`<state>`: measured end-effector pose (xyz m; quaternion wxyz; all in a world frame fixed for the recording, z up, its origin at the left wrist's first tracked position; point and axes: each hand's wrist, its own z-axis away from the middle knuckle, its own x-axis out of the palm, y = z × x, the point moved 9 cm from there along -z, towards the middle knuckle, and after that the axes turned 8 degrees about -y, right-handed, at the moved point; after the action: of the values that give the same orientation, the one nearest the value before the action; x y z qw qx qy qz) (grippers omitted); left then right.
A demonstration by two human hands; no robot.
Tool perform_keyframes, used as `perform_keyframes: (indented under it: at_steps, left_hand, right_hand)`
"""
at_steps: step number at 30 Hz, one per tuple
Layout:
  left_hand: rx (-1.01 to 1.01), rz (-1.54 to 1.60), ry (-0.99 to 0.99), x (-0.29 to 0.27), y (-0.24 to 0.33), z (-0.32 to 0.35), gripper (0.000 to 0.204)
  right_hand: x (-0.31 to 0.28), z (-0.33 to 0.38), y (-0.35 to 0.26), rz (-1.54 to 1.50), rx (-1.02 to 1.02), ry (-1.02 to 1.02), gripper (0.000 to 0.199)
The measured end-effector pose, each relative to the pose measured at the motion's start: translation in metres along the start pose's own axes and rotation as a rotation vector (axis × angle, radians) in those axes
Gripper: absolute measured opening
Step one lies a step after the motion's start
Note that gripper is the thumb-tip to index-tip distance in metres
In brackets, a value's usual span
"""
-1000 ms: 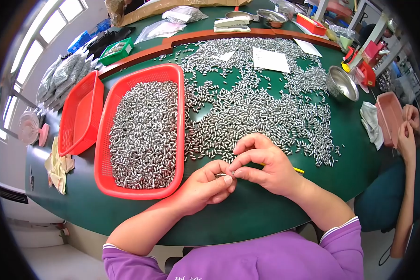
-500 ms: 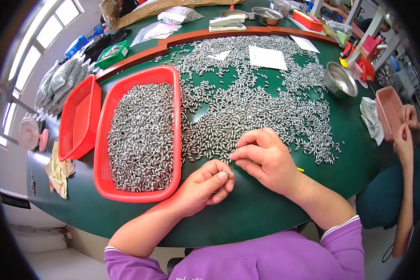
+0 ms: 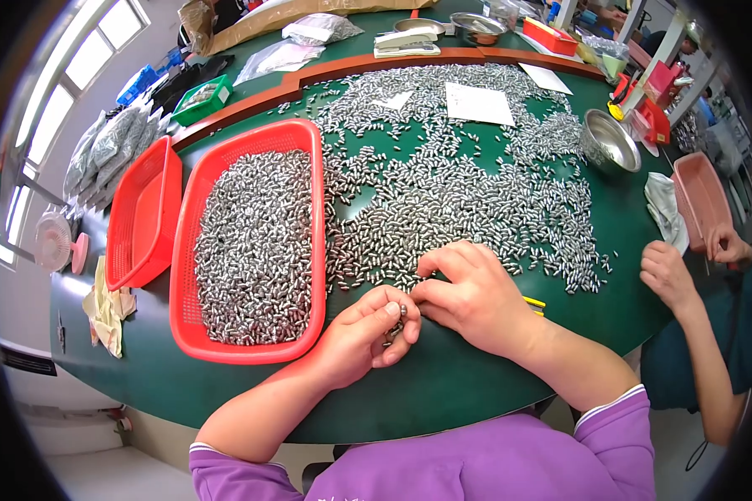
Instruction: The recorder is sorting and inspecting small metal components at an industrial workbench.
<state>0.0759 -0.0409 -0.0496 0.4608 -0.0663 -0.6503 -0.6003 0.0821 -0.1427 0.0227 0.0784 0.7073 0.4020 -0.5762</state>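
Small silver bullet-shaped metal pieces [image 3: 443,200] lie spread in a thick layer over the green table. My left hand [image 3: 368,328] is curled closed around several of these metal pieces, which show between its thumb and fingers. Right beside it, my right hand [image 3: 475,294] has its thumb and fingertips drawn together close to the left fingers. What that pinch holds, if anything, is hidden. A yellow-handled object [image 3: 533,305] sticks out from beneath the right hand. Left of my hands stands a red plastic basket [image 3: 319,242] heaped with the same pieces.
A second red basket [image 3: 146,213] stands further left, near a yellowish cloth [image 3: 107,309]. White paper [image 3: 479,103] lies on the far pieces. At the right are a metal bowl [image 3: 610,142], a pink basket [image 3: 700,196] and a co-worker's hands [image 3: 668,274]. A wooden strip [image 3: 384,63] bounds the far side.
My right hand has moved down from the edge of the pile to my left fingers. More metal pieces show in the left hand. The co-worker's hands have moved apart.
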Motion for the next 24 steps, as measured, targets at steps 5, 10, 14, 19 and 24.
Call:
perform_keyframes:
  at_steps: [5,10,14,19,24]
  left_hand:
    - [0.002,-0.006,0.0,-0.002,-0.002,0.0,0.015]
    - [0.009,0.006,-0.005,-0.001,-0.001,-0.001,0.013]
    - [0.034,0.016,0.022,-0.005,-0.002,0.0,0.011]
    - [0.031,0.03,-0.006,-0.003,-0.001,-0.001,0.011]
    - [0.031,0.022,0.003,-0.004,-0.001,-0.001,0.012]
  right_hand:
    - [-0.002,-0.001,-0.001,0.005,0.005,0.017,0.013]
    - [-0.006,0.0,0.006,-0.072,0.069,0.063,0.013]
    - [-0.017,0.0,0.011,-0.308,0.115,0.118,0.009]
    - [-0.019,-0.001,0.012,-0.394,0.113,0.143,0.009]
    - [-0.018,0.0,0.002,-0.418,-0.007,0.173,0.011]
